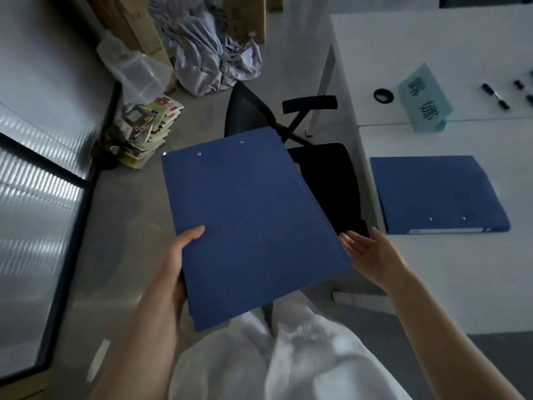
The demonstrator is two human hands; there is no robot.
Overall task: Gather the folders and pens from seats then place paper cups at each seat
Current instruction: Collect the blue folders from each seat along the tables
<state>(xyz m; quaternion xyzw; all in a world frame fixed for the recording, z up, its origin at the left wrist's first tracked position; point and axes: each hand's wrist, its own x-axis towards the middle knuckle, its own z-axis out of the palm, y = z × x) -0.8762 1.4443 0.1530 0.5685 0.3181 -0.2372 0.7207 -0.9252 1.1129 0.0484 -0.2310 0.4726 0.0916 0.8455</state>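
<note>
left hand grips blue folder | right hand open beside it

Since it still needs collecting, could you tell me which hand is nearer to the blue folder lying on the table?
Right. The right hand hovers open just left of the folder on the table; the left hand grips the held folder, farther away.

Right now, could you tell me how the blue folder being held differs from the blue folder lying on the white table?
The held blue folder is off the table, tilted, in the left hand's grip; the blue folder on the white table lies flat, untouched. The held folder's rivets sit at its far edge, the table folder's at its near edge. Both are blue, rectangular, closed.
</note>
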